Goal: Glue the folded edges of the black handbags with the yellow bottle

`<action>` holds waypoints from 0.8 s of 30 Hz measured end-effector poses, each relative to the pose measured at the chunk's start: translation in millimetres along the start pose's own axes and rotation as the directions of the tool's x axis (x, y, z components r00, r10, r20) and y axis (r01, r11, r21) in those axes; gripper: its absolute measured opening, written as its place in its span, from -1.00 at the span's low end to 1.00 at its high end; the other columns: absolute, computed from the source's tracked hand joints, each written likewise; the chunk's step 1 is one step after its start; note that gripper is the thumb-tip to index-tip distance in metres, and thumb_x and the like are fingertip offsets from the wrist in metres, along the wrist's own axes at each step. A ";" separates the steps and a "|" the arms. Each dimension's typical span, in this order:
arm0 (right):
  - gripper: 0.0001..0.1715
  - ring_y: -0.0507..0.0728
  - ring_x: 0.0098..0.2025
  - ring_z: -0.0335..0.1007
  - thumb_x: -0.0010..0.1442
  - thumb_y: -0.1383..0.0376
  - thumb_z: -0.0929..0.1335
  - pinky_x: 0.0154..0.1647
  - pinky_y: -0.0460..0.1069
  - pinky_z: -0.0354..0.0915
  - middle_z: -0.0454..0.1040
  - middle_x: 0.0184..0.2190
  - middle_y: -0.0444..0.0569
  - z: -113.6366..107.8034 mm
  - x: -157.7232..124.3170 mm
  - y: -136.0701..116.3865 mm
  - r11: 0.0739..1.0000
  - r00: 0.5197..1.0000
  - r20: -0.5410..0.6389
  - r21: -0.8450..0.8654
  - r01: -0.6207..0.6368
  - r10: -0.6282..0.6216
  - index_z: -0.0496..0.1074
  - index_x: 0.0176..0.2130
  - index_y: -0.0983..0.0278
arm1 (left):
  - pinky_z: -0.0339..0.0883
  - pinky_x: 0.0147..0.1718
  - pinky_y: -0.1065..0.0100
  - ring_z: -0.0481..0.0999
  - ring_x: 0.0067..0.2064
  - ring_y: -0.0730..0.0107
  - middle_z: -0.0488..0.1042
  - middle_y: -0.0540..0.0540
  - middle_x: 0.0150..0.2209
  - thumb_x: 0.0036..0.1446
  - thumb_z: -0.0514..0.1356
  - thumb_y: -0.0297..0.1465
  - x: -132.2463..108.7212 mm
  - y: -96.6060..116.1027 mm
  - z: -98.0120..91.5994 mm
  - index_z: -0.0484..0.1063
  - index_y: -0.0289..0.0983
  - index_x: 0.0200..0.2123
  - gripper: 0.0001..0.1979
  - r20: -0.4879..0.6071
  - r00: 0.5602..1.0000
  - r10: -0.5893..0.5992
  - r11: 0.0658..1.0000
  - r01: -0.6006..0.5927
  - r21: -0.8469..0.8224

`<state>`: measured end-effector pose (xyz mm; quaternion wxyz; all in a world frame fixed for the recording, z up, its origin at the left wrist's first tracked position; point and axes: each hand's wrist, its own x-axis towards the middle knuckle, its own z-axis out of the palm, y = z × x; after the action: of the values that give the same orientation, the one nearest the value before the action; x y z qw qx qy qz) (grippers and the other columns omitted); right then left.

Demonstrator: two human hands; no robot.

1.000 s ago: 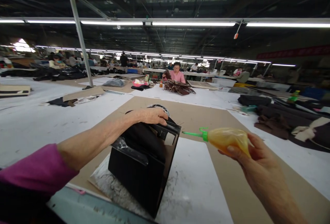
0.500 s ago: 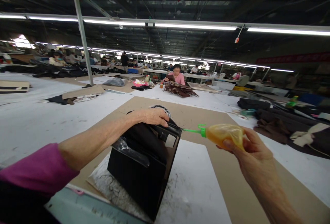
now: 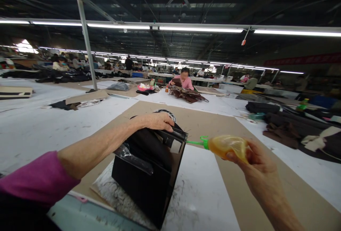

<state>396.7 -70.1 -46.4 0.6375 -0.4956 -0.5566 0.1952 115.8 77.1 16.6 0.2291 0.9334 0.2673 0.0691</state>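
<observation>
A black bag (image 3: 141, 192) stands tilted on a stained white board in front of me, with clear plastic (image 3: 135, 161) hanging over its front. My left hand (image 3: 160, 121) is closed over the bag's top edge, its fingertips pressed near the right corner. In my right hand (image 3: 250, 160) is a soft squeeze bottle (image 3: 226, 146) of amber liquid, probably glue, lying sideways. Its thin green nozzle (image 3: 195, 142) points left, with the tip at the bag's upper right edge. Whether liquid comes out is too small to see.
Brown sheet material (image 3: 226, 121) and white paper cover the table. Dark fabric pieces (image 3: 287, 128) lie at the right, cardboard scraps (image 3: 86, 97) at the left. A person in pink (image 3: 183, 80) sits across the table behind a brown pile (image 3: 188, 94). A metal post (image 3: 87, 43) rises at left.
My right hand has moved slightly left and down with the bottle, bringing the nozzle tip lower along the bag's edge. My left hand keeps its hold on the bag.
</observation>
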 end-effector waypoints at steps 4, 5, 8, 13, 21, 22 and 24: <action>-0.51 0.13 -0.32 0.38 -0.06 0.13 0.54 -0.36 -0.13 0.38 0.47 -0.29 -0.10 -0.5 3.5 -1.0 0.998 0.999 -0.009 0.045 0.044 -0.044 0.41 -0.16 0.21 | 0.08 -0.46 0.45 0.27 -0.45 0.45 0.34 0.05 -0.53 0.01 0.12 -0.35 0.2 -0.5 0.2 0.45 -0.27 -0.47 -0.85 -0.001 1.000 0.006 1.000 -0.006 0.002; -0.52 0.13 -0.32 0.38 -0.05 0.14 0.54 -0.35 -0.12 0.39 0.47 -0.29 -0.09 0.3 5.4 -1.4 0.997 0.999 -0.010 0.063 0.052 -0.052 0.40 -0.16 0.22 | 0.08 -0.46 0.45 0.26 -0.46 0.45 0.33 0.05 -0.53 0.01 0.12 -0.35 0.1 -0.6 0.2 0.44 -0.28 -0.48 -0.85 -0.002 1.000 0.016 1.000 -0.016 0.000; -0.52 0.15 -0.32 0.39 -0.05 0.13 0.54 -0.34 -0.08 0.40 0.46 -0.30 -0.09 3.0 8.9 -0.8 0.994 0.999 -0.009 0.103 0.045 -0.045 0.39 -0.17 0.23 | 0.07 -0.46 0.44 0.25 -0.46 0.45 0.33 0.05 -0.54 0.02 0.12 -0.36 -0.8 -0.6 0.2 0.43 -0.28 -0.49 -0.85 0.004 1.000 0.031 1.000 -0.031 -0.003; -0.49 0.18 -0.30 0.39 -0.05 0.14 0.54 -0.31 -0.02 0.41 0.45 -0.28 -0.08 3.2 1.0 6.9 0.992 1.000 0.010 0.122 0.004 -0.005 0.38 -0.13 0.22 | 0.08 -0.46 0.44 0.28 -0.44 0.44 0.35 0.04 -0.51 0.03 0.11 -0.36 -2.9 1.2 0.0 0.45 -0.28 -0.45 -0.85 0.005 1.000 0.000 1.000 0.000 0.001; -0.52 0.18 -0.26 0.37 -0.01 0.15 0.52 -0.31 -0.07 0.38 0.45 -0.25 -0.07 -0.1 -18.8 14.5 0.996 0.997 0.055 0.057 -0.064 0.061 0.39 -0.13 0.21 | 0.08 -0.43 0.44 0.31 -0.41 0.43 0.39 0.05 -0.46 0.03 0.12 -0.36 -5.0 4.5 -0.1 0.48 -0.27 -0.39 -0.84 -0.001 0.999 -0.038 0.999 0.038 -0.005; -0.52 0.18 -0.26 0.37 -0.01 0.15 0.52 -0.32 -0.07 0.38 0.45 -0.25 -0.07 0.2 -21.0 15.2 0.996 0.996 0.057 0.048 -0.072 0.070 0.38 -0.12 0.22 | 0.08 -0.43 0.44 0.31 -0.40 0.43 0.40 0.05 -0.46 0.03 0.12 -0.35 -5.2 5.0 0.2 0.48 -0.27 -0.39 -0.84 -0.005 0.999 -0.035 0.999 0.035 0.000; -0.51 0.18 -0.26 0.37 0.00 0.14 0.52 -0.33 -0.08 0.37 0.46 -0.25 -0.06 1.1 -25.6 16.7 0.995 0.994 0.064 0.035 -0.091 0.088 0.38 -0.11 0.22 | 0.08 -0.43 0.44 0.32 -0.40 0.43 0.41 0.04 -0.44 0.05 0.11 -0.35 -5.5 6.0 0.8 0.48 -0.27 -0.39 -0.83 0.005 0.999 -0.041 0.999 0.041 0.003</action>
<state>393.0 -82.9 -73.9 0.6199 -0.5016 -0.5494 0.2495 114.1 69.3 18.6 0.2299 0.9282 0.2859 0.0615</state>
